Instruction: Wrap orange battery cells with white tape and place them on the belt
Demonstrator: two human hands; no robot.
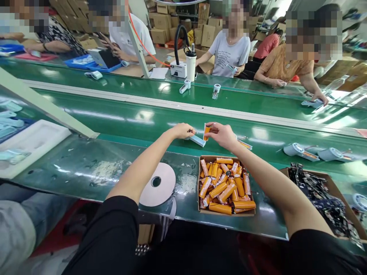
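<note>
Over the green belt, my left hand (183,131) is closed around one end of a light-blue plastic housing (197,141), whose long part points right and toward me. A small dark bit shows at its fingertips. My right hand (222,134) pinches an orange cylindrical battery (206,133) with a pale strip along its side, held upright just above the housing's free end. Below my right forearm, a cardboard box (198,187) holds many similar orange batteries (219,190). Partly behind my right hand lies another housing with an orange battery (245,144).
A white tape roll (169,183) lies left of the box. Assembled light-blue units (295,149) lie on the belt at right, near a box of dark wired parts (318,194). A white foam tray (54,133) and a slanted post (51,103) stand left. Co-workers sit opposite.
</note>
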